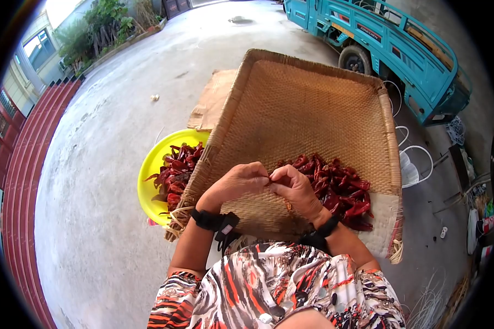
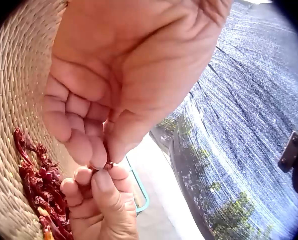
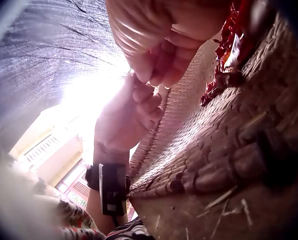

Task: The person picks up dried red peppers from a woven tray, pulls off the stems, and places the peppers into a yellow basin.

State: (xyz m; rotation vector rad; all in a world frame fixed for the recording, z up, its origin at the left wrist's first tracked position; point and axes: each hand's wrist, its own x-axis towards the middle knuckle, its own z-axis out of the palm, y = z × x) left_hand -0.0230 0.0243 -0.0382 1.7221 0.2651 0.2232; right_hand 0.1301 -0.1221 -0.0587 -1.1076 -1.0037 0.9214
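Note:
Over a large woven basket [image 1: 307,104], my left hand [image 1: 237,183] and right hand [image 1: 297,192] meet fingertip to fingertip. Between them they pinch a small dark red piece of dried chili pepper [image 2: 109,165], mostly covered by the fingers. In the left wrist view, the right hand's thumb presses up close to the left fingertips. A heap of dried red chili peppers [image 1: 343,192] lies in the basket just right of the right hand. More chili peppers [image 1: 182,164] fill a yellow basin [image 1: 146,178] on the left, beyond the basket's rim.
Cardboard [image 1: 214,98] lies on the concrete behind the basin. A teal cargo tricycle [image 1: 379,44] is parked at the back right. White-handled buckets [image 1: 409,170] stand against the basket's right side. Red steps [image 1: 35,164] run along the far left.

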